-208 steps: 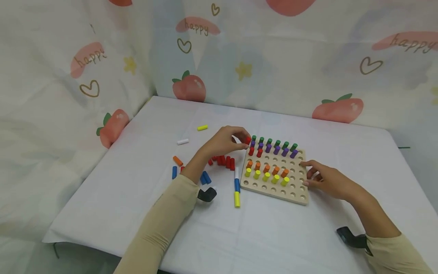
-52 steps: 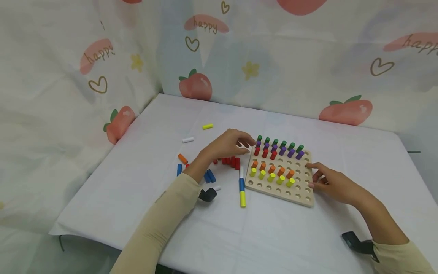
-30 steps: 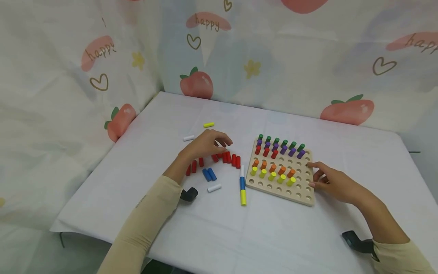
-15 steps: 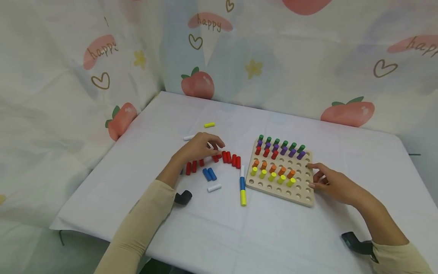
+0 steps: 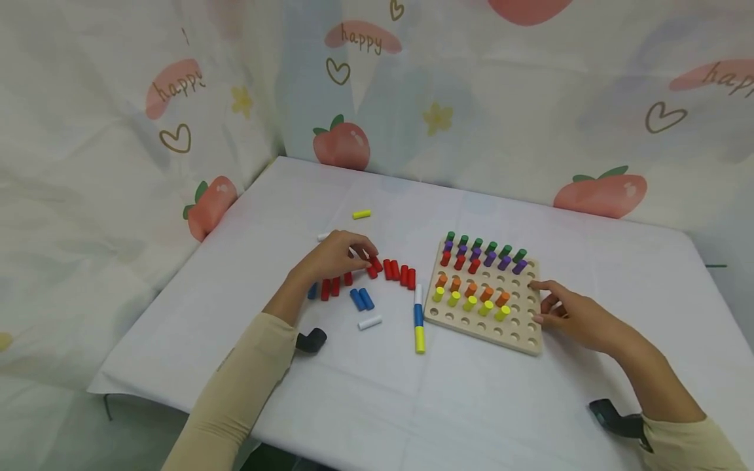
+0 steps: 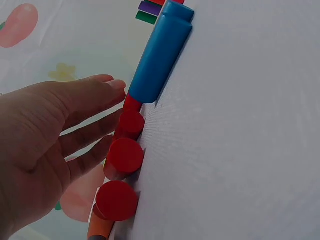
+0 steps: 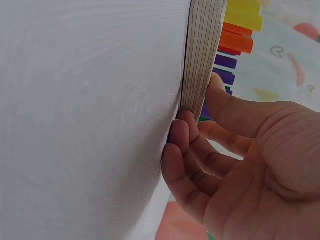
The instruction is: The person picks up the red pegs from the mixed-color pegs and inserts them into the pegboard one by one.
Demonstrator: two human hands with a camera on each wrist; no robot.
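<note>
My left hand hovers over the loose red pegs, its fingertips close to a leaning red peg. In the left wrist view the thumb and fingers stand apart beside several red pegs, with no peg plainly between them. My right hand grips the right edge of the wooden pegboard, thumb on top and fingers curled at the side. Green, purple, red, orange and yellow pegs stand in rows on the board; the red row holds three.
Two blue pegs and a white peg lie in front of the red ones. A white, blue and yellow line of pegs lies along the board's left side. Another yellow peg is farther back.
A third red peg has gone from my left hand into the board's red row. That hand has since moved left to the loose red pegs. My right hand stays at the board.
</note>
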